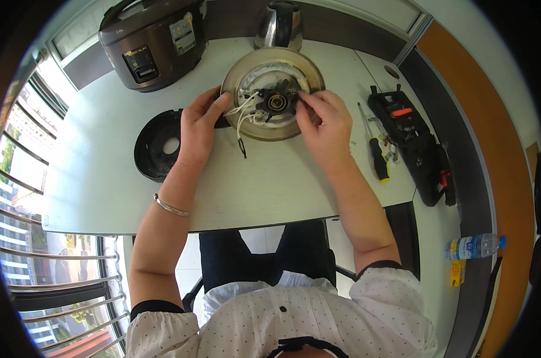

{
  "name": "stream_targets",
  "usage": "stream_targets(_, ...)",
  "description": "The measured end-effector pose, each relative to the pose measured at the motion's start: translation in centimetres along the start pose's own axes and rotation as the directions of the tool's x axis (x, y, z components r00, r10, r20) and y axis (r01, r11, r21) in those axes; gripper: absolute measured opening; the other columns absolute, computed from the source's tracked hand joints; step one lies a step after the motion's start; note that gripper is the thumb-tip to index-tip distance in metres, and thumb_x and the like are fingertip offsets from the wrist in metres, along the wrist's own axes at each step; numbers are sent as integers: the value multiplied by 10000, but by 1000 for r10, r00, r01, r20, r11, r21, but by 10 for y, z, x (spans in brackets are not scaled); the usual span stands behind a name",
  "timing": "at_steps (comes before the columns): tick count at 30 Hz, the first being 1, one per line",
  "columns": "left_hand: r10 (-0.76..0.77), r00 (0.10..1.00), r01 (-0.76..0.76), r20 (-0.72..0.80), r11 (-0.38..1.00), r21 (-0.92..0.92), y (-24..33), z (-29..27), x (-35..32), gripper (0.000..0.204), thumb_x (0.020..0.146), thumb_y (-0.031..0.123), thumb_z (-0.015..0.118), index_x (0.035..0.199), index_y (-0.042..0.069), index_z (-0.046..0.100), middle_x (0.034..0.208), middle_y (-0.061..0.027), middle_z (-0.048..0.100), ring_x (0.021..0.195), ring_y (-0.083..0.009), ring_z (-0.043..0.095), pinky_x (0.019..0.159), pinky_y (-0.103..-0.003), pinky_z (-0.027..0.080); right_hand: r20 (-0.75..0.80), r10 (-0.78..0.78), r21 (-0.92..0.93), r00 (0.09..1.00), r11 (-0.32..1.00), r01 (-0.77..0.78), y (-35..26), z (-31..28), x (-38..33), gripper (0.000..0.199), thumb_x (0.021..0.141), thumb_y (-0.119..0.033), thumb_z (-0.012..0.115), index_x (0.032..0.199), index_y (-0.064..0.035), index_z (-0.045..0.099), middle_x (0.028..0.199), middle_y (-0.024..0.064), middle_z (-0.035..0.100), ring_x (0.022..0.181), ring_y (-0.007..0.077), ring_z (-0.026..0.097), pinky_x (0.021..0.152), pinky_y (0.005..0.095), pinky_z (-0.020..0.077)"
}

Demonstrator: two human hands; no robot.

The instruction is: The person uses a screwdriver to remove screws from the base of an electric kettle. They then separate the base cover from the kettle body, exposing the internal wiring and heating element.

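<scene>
A round metal electric kettle body (234, 113) shows its underside, tilted up toward me over the table. At its middle sits a black kettle connector (277, 103) with a ringed centre. White wires (242, 116) run out from the connector and hang over the rim, one ending in a dark tip. My left hand (202, 122) grips the body's left edge, thumb on the rim. My right hand (327, 122) pinches at the right side of the connector with thumb and forefinger; the fingertips partly hide the spot. A black round base cover (148, 146) lies beside my left wrist.
Behind stand a brown rice cooker (154, 51) and a shiny steel kettle (280, 27). To the right lie a yellow-black screwdriver (377, 158), small loose bits (391, 149) and an open black tool case (407, 134). A water bottle (473, 246) lies farther right. The table's front edge (258, 227) is above my lap.
</scene>
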State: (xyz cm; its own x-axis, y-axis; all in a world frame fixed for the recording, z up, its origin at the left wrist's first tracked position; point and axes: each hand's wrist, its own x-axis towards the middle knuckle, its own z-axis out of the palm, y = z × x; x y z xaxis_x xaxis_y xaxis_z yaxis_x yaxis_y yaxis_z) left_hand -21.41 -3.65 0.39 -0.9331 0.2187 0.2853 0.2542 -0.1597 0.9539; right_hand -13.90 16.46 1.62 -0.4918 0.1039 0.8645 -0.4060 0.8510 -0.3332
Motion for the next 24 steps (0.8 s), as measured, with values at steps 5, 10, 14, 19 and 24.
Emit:
stream_targets(5, 8, 1000, -8, 7, 1000, -17, -1, 2, -1, 419, 888, 195, 613, 1188, -87, 534, 1066, -108, 624, 976, -127, 563, 893, -238, 422, -54, -10, -44, 998, 999, 8, 4, 3, 0, 68, 727, -55, 701, 771, -31, 655, 706, 52, 579, 622, 213, 574, 519, 301, 460)
stream_targets(10, 12, 1000, -12, 6, 1000, -11, -1, 3, -2, 409, 885, 189, 616, 1182, -82, 544, 1060, -104, 629, 965, -119, 564, 885, -233, 425, -62, -8, -68, 998, 998, 3, 4, 4, -1, 79, 725, -69, 711, 768, -35, 654, 705, 54, 578, 583, 212, 566, 519, 305, 459)
stream_targets(14, 39, 999, -39, 3, 999, 38, 2, 5, -5, 399, 885, 190, 617, 1174, -78, 553, 1053, -103, 634, 956, -116, 563, 880, -233, 428, -64, -23, -103, 998, 995, 16, 6, 4, -1, 81, 721, -78, 714, 758, -43, 652, 704, 48, 577, 590, 212, 569, 519, 310, 460)
stream_targets(19, 58, 998, -58, 12, 997, 59, -1, 4, -4, 399, 889, 190, 613, 1177, -79, 550, 1058, -107, 633, 965, -117, 561, 883, -236, 429, -78, -67, -169, 995, 984, 53, 5, 3, 0, 76, 723, -84, 713, 757, -56, 651, 706, 38, 575, 610, 211, 575, 523, 312, 466)
stream_targets(24, 60, 998, -61, 17, 998, 25, -4, 4, -4, 403, 891, 186, 610, 1185, -80, 542, 1069, -114, 630, 976, -125, 562, 891, -243, 428, -76, -89, -208, 993, 976, 72, 3, 4, -1, 72, 722, -78, 708, 754, -56, 647, 714, 42, 576, 628, 216, 581, 525, 316, 471)
